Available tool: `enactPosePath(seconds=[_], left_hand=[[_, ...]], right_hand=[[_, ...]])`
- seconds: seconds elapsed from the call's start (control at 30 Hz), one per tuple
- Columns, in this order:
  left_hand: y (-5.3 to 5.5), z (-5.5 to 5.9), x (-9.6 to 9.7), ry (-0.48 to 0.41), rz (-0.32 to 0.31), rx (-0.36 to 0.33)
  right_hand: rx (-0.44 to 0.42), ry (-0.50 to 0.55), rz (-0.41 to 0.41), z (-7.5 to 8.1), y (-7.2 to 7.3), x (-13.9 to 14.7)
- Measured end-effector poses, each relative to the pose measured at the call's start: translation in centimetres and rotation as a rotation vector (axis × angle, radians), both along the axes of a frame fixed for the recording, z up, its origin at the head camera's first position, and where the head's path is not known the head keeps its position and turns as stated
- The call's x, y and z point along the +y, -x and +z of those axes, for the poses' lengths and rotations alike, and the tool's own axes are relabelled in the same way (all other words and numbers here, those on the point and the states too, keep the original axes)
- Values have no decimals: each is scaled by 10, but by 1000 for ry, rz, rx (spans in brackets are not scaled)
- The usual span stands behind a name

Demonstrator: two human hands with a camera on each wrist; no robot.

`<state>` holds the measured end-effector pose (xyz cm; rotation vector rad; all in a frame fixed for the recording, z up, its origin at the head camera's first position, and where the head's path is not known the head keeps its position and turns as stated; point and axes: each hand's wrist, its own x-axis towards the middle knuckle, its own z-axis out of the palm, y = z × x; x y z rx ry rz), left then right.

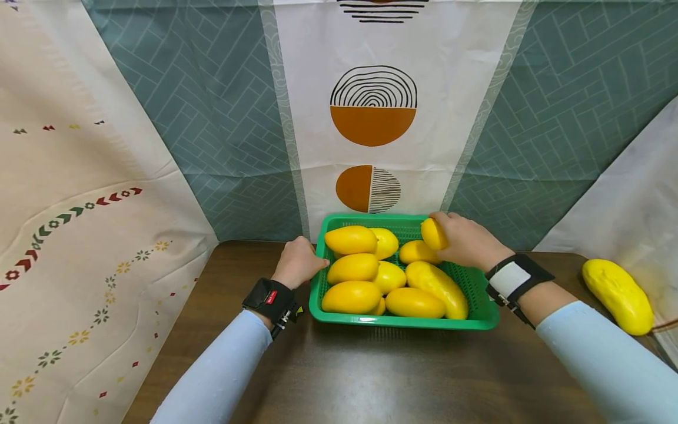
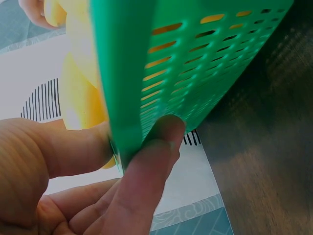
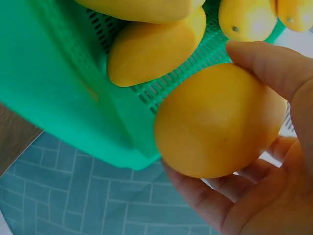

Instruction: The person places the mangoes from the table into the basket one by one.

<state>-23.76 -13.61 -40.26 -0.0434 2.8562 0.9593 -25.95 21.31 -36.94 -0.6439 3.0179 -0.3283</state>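
A green plastic basket [image 1: 402,321] holds several smooth yellow mangoes [image 1: 351,297] and one longer, bumpy yellow fruit [image 1: 436,288]. My left hand [image 1: 298,262] pinches the basket's left rim, thumb on the inner side and fingers on the outer wall [image 2: 122,73]. Over the back right corner, my right hand [image 1: 468,238] grips a mango [image 3: 220,122] between thumb and fingers. Below and beside it another mango [image 1: 418,252] lies in the basket. In the right wrist view, slotted basket floor shows next to the held mango.
A second long yellow fruit [image 1: 617,297] lies on the brown wooden table [image 1: 371,377] at the far right, outside the basket. A patterned cloth [image 1: 238,118] hangs right behind the basket. Pale fabric [image 1: 79,235] borders the table on the left.
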Motion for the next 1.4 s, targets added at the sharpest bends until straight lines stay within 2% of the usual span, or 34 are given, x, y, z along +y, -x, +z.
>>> enactPosePath(seconds=[0.33, 0.7, 1.03, 1.4], left_hand=[[1, -2, 0, 1, -3, -5], [0, -1, 1, 2, 3, 3], [0, 0, 2, -1, 6, 2], [0, 1, 0, -8, 9, -2]], right_hand=[[-46, -83, 29, -11, 19, -17], [8, -152, 125, -22, 32, -26], [29, -210, 153, -31, 36, -32], [90, -186, 182, -33, 36, -33]])
